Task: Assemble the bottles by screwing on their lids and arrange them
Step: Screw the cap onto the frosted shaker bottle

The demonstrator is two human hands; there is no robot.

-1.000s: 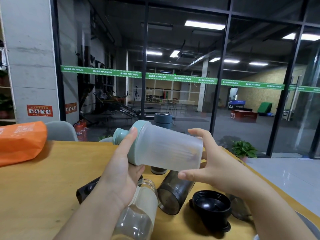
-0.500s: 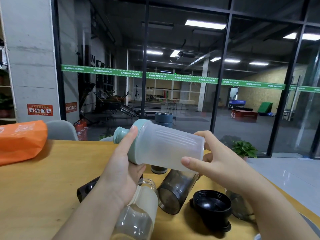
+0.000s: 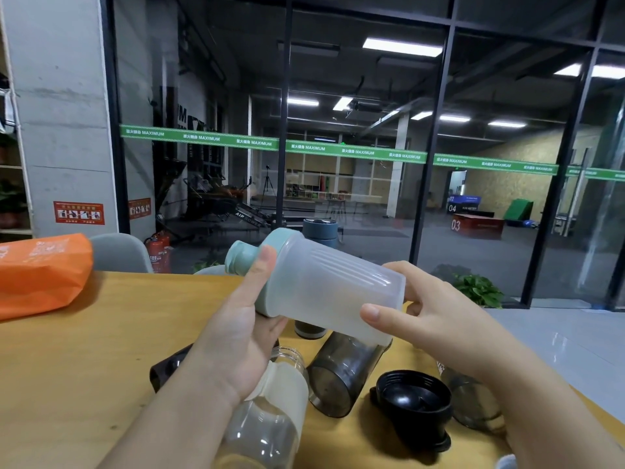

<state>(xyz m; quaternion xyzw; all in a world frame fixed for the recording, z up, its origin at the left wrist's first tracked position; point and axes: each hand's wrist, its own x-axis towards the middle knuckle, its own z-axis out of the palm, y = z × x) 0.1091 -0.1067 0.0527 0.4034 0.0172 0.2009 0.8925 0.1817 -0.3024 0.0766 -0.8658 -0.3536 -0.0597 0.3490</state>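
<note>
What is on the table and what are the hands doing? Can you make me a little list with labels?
held bottle: frosted bottle with mint lid, tipped sideways above the table
left hand: grips the lid end
right hand: grips the bottom end
lying on table: smoky dark bottle, clear bottle, both without lids
loose lid: black lid, open side up
far left: orange bag

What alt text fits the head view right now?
Two hands hold a frosted bottle sideways above a wooden table: left hand on its teal lid, right hand on its base. Below lie a smoky bottle and black lid.
</note>
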